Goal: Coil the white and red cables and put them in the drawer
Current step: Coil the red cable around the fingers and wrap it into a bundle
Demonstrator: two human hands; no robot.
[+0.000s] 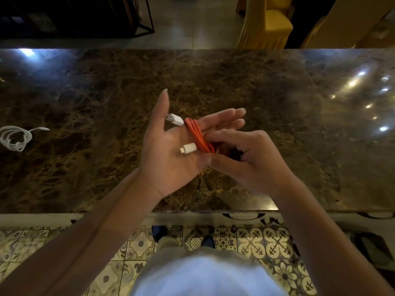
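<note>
Left hand (171, 146) lies flat-fingered under the red cable (197, 135); right hand (245, 154) pinches its coil; white cable (14, 137) rests by the tabletop's (277, 103) left edge.

Bare forearms (111, 210), white shirt (205, 276), dark shoes (159, 231).

counter (213, 77): polished brown marble with tan veining, high gloss, mirrors ceiling lights near right and far left edges
red cable (197, 133): smooth rubbery-looking jacket, matt orange-red
plugs on red cable (188, 148): white glossy plastic shells, one with metal tip
white cable (15, 137): smooth white plastic jacket, slight sheen, near left edge
floor (256, 242): patterned ceramic tile, semi-gloss
chair cover (265, 24): yellow cloth, matt, pleated skirt
</note>
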